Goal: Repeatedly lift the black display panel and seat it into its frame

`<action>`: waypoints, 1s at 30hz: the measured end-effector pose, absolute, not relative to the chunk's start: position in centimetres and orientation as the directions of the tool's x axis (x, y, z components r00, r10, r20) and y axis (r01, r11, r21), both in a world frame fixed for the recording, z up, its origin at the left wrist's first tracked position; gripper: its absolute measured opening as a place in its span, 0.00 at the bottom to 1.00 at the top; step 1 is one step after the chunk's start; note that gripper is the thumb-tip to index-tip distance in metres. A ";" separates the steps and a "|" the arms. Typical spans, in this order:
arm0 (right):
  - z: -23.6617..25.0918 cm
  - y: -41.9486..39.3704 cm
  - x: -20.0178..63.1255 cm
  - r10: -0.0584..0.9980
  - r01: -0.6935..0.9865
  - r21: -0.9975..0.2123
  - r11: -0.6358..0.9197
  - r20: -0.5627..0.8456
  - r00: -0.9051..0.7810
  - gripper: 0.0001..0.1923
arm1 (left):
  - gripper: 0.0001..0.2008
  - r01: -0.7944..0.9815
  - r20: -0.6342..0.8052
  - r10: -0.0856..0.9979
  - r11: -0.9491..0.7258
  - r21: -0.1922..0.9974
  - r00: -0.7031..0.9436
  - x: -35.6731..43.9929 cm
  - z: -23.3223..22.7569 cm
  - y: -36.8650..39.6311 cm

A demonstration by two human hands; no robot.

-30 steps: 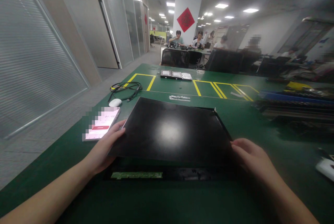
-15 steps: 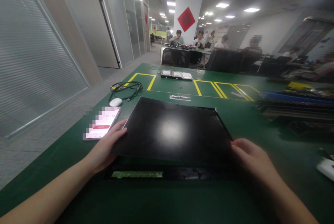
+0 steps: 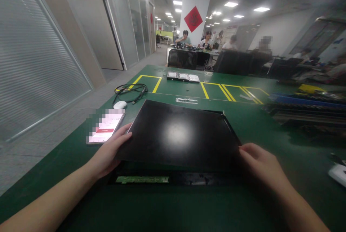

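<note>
A dark, glossy screen panel [image 3: 173, 134] sits tilted over a black frame [image 3: 211, 179], a ceiling light reflected in its middle. My left hand [image 3: 115, 147] grips the panel's left edge, thumb on top and fingers partly hidden beneath. At the right edge my right hand [image 3: 258, 158] is closed, thumb and fingers pinching the rim; whether it holds the panel alone or the frame too is unclear. Along the near side of the frame lies a green circuit board strip [image 3: 142, 179], uncovered by the panel.
Left of the panel are a lit phone [image 3: 106, 127], a white mouse [image 3: 120, 105] and a coiled black cable [image 3: 132, 92]. Several hard drives [image 3: 183, 77] lie at the back of the green table [image 3: 173, 210]. Stacked dark panels [image 3: 302, 105] stand right. People sit beyond the chairs.
Hardly anything differs. Both hands keep their places on the screen panel, and the camera view has shifted very slightly.
</note>
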State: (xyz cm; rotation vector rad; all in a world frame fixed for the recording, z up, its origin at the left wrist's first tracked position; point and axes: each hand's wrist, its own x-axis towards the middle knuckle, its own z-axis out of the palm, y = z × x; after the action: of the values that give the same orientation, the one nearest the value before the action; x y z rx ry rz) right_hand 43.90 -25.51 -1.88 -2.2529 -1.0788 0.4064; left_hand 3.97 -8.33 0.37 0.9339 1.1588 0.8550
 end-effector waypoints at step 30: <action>-2.0 -25.4 44.3 0.798 0.639 -0.594 -0.489 -0.009 0.603 0.18 | 0.28 -0.101 -0.339 0.922 0.361 0.927 0.190 4.0 0.3 -8.4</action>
State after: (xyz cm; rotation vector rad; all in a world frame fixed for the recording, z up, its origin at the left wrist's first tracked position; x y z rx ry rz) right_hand 44.32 -25.45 -2.02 -2.2844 -1.1326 0.3835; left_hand 4.04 -8.40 0.28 0.9259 1.1389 0.8858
